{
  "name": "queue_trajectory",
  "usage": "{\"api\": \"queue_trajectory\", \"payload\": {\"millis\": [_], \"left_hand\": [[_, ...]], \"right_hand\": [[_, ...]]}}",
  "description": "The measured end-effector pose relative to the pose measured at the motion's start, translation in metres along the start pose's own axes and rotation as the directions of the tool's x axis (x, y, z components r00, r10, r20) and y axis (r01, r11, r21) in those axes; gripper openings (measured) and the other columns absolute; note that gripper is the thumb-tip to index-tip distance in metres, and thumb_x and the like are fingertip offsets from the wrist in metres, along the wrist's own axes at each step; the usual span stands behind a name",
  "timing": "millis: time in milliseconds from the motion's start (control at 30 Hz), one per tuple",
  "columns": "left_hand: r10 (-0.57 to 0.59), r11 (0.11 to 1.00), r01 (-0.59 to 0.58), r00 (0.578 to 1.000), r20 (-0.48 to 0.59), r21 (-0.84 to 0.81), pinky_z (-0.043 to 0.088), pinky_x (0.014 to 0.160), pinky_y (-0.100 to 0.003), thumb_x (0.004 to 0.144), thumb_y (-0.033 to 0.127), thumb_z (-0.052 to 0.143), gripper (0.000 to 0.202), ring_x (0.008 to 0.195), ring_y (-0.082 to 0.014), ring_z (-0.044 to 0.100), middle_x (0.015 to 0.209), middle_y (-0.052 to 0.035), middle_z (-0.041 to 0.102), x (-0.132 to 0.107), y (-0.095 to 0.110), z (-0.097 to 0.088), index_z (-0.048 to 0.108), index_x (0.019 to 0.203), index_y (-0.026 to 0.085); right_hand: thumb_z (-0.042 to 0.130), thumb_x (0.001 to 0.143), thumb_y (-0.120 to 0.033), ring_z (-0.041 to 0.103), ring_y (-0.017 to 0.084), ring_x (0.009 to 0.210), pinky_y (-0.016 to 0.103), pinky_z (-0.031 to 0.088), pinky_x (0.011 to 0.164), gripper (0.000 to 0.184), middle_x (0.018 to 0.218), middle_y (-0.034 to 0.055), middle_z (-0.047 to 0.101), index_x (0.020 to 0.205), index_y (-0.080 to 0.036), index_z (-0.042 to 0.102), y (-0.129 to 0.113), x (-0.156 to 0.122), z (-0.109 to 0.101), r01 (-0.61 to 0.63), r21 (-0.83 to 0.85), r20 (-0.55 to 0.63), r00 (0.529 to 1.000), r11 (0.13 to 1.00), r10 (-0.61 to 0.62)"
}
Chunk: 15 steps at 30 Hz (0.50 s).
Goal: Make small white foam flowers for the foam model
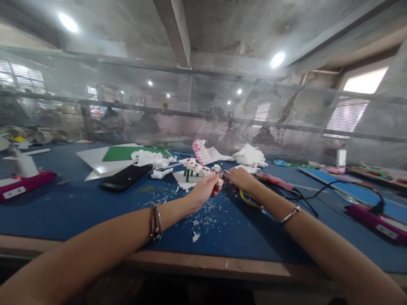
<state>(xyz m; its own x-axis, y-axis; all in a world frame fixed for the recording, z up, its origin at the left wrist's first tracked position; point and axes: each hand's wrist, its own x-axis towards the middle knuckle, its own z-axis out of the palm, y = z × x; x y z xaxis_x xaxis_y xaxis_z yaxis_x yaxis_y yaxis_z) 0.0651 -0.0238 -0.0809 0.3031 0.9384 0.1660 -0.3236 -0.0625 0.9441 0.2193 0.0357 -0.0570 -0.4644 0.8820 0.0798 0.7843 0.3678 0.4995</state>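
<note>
My left hand (203, 192) is closed in a pinch over the middle of the table, with a small whitish piece (219, 182) at its fingertips. Close by on the right, my right hand (241, 178) reaches in with bent fingers beside a thin dark metal tip (224, 169); what it grips is too small to make out. Just behind my left hand stands a white object with red spots (203, 169) on green posts (187, 174). White scraps (206, 212) lie scattered below both hands.
A black phone-like slab (125, 178), green sheet (127, 153) and crumpled white paper (151, 159) lie left. More white paper (250, 156) is behind. To the right are a yellow loop (249, 201), a pink-handled tool (276, 181) with cable, and a purple power strip (378, 222).
</note>
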Motion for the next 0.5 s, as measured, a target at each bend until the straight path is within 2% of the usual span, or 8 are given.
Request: {"api": "queue_trajectory", "payload": {"millis": [167, 267, 367, 500], "left_hand": [[-0.003, 1.0, 0.003, 0.999, -0.033, -0.006, 0.025, 0.039, -0.015, 0.074, 0.016, 0.048, 0.023, 0.039, -0.0033, 0.035, 0.045, 0.0035, 0.044, 0.004, 0.009, -0.013, 0.048, 0.051, 0.013], [-0.003, 0.999, 0.0, 0.997, -0.079, -0.035, 0.028, 0.042, -0.015, 0.074, 0.015, 0.047, 0.019, 0.039, -0.0033, 0.037, 0.048, 0.0034, 0.045, 0.002, 0.016, -0.021, 0.049, 0.055, 0.014], [-0.014, 0.997, 0.005, 0.993, -0.119, -0.071, 0.031, 0.044, -0.017, 0.075, 0.015, 0.045, 0.018, 0.04, -0.0032, 0.037, 0.049, 0.0032, 0.046, -0.001, 0.024, -0.03, 0.049, 0.058, 0.013], [-0.007, 0.993, -0.011, 0.989, -0.147, -0.12, 0.032, 0.046, -0.018, 0.076, 0.017, 0.046, 0.017, 0.04, -0.0034, 0.036, 0.048, 0.0032, 0.045, -0.001, 0.029, -0.036, 0.049, 0.059, 0.014]], "right_hand": [[0.046, 0.083, -0.03, 0.055, 0.016, 0.09, 0.036, 0.047, 0.075, 0.028, 0.107, 0.006, 0.053, 0.107, -0.016, 0.05, 0.003, 0.001, -0.007, 0.0, 0.085, -0.122, 0.993, 0.996, 0.01], [0.047, 0.082, -0.026, 0.056, 0.014, 0.08, 0.032, 0.046, 0.07, 0.022, 0.094, 0.0058, 0.059, 0.098, -0.013, 0.054, 0.006, 0.003, -0.016, -0.009, 0.192, -0.245, 0.968, 0.981, 0.057], [0.045, 0.079, -0.017, 0.057, 0.014, 0.073, 0.026, 0.043, 0.065, 0.017, 0.08, 0.0067, 0.062, 0.088, -0.011, 0.058, 0.011, 0.0, -0.026, 0.004, 0.324, -0.386, 0.913, 0.946, 0.129], [0.038, 0.08, -0.019, 0.058, 0.013, 0.068, 0.024, 0.043, 0.06, 0.024, 0.079, 0.0067, 0.064, 0.092, -0.012, 0.058, 0.019, -0.02, -0.034, 0.035, 0.505, -0.514, 0.814, 0.863, 0.268]]}}
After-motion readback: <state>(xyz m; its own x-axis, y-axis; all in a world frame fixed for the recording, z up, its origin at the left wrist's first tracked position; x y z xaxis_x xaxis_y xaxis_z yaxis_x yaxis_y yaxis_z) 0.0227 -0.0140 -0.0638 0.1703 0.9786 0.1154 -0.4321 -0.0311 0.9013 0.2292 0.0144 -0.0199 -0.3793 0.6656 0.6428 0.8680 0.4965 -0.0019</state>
